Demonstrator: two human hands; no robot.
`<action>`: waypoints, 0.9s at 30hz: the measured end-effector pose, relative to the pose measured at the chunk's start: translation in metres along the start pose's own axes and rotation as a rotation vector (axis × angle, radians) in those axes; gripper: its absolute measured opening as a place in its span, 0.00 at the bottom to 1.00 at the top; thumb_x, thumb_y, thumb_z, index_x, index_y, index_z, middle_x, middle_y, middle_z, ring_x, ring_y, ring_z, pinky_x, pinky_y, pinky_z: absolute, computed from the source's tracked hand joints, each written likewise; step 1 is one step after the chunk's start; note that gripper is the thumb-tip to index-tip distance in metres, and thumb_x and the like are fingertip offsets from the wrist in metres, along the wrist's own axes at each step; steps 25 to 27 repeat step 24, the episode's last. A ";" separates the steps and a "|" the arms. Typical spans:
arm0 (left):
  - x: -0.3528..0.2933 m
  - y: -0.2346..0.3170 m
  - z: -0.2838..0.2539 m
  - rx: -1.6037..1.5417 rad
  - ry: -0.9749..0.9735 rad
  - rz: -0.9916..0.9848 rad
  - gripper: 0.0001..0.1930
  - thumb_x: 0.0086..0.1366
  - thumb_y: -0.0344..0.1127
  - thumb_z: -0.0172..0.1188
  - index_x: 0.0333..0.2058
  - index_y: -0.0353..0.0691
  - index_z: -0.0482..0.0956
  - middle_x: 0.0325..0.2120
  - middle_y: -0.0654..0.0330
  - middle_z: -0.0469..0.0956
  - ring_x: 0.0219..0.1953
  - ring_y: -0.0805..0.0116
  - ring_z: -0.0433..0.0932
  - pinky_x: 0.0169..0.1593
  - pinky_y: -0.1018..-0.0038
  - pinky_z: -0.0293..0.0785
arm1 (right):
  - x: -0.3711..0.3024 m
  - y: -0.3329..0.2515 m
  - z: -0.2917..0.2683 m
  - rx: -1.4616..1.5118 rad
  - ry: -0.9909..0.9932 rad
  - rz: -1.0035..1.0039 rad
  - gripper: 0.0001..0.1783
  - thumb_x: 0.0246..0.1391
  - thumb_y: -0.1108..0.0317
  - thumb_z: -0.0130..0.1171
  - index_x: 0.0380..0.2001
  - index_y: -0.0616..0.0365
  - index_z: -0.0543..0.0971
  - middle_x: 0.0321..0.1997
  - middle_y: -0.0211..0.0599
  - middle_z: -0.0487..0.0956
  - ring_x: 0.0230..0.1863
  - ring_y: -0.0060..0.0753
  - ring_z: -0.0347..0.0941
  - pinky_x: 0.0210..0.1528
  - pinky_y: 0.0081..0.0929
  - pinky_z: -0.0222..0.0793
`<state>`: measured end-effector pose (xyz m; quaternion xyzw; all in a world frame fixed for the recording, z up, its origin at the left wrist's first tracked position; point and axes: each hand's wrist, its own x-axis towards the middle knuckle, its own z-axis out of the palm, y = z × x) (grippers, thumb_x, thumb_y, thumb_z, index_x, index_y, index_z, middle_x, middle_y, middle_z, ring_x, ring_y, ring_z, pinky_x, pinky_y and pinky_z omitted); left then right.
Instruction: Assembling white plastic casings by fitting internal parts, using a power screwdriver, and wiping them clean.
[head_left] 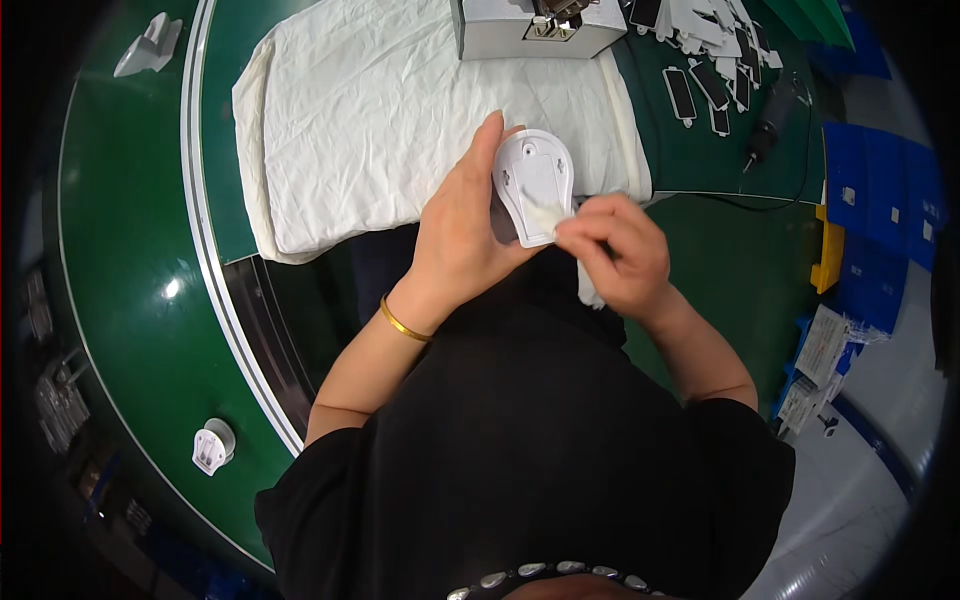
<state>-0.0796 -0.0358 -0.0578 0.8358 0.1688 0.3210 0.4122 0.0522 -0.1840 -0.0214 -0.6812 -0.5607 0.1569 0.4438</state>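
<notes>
My left hand (462,225) is closed round a white plastic housing (535,172), rounded at its top and narrower below. Its recessed inner face is turned up, with a small round hole near the top. My right hand (622,250) pinches a white cloth (545,214) against the lower part of that recess. More of the cloth hangs down below the fingers. Both hands are above the near edge of a white cloth-covered pad (370,130).
A pale box-shaped fixture (500,32) stands behind the pad. At right are several white and black parts (708,85), a dark power screwdriver (775,120) with a cord, and blue bins (870,190). White plastic parts (210,448) (150,47) sit on the green conveyor (125,230).
</notes>
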 end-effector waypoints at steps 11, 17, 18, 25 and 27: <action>0.001 0.005 -0.004 0.048 -0.027 0.014 0.55 0.46 0.40 0.79 0.66 0.26 0.52 0.53 0.47 0.75 0.52 0.51 0.78 0.52 0.65 0.77 | 0.025 0.018 0.002 0.142 0.177 0.125 0.07 0.46 0.82 0.68 0.29 0.62 0.81 0.32 0.36 0.77 0.31 0.28 0.74 0.34 0.22 0.68; 0.003 0.006 -0.004 0.019 -0.019 0.032 0.55 0.45 0.38 0.78 0.66 0.26 0.53 0.54 0.46 0.75 0.52 0.50 0.78 0.52 0.65 0.77 | 0.003 0.006 0.001 0.107 0.067 0.063 0.05 0.48 0.83 0.65 0.29 0.64 0.81 0.32 0.36 0.78 0.32 0.29 0.74 0.35 0.23 0.69; 0.003 0.006 -0.005 0.018 -0.027 0.015 0.55 0.44 0.37 0.79 0.66 0.26 0.52 0.54 0.47 0.75 0.52 0.50 0.77 0.53 0.65 0.77 | 0.011 0.010 0.001 0.099 0.101 0.086 0.05 0.49 0.84 0.64 0.30 0.64 0.80 0.32 0.37 0.78 0.33 0.28 0.74 0.35 0.22 0.69; 0.003 0.006 -0.008 0.037 -0.100 -0.005 0.61 0.43 0.38 0.79 0.68 0.28 0.44 0.59 0.48 0.72 0.56 0.49 0.75 0.57 0.64 0.74 | 0.071 0.055 -0.020 0.196 0.374 0.371 0.06 0.59 0.75 0.62 0.40 0.60 0.83 0.43 0.40 0.80 0.38 0.26 0.77 0.42 0.17 0.71; 0.003 0.006 -0.008 0.037 -0.100 -0.005 0.61 0.43 0.38 0.79 0.68 0.28 0.44 0.59 0.48 0.72 0.56 0.49 0.75 0.57 0.64 0.74 | 0.071 0.055 -0.020 0.196 0.374 0.371 0.06 0.59 0.75 0.62 0.40 0.60 0.83 0.43 0.40 0.80 0.38 0.26 0.77 0.42 0.17 0.71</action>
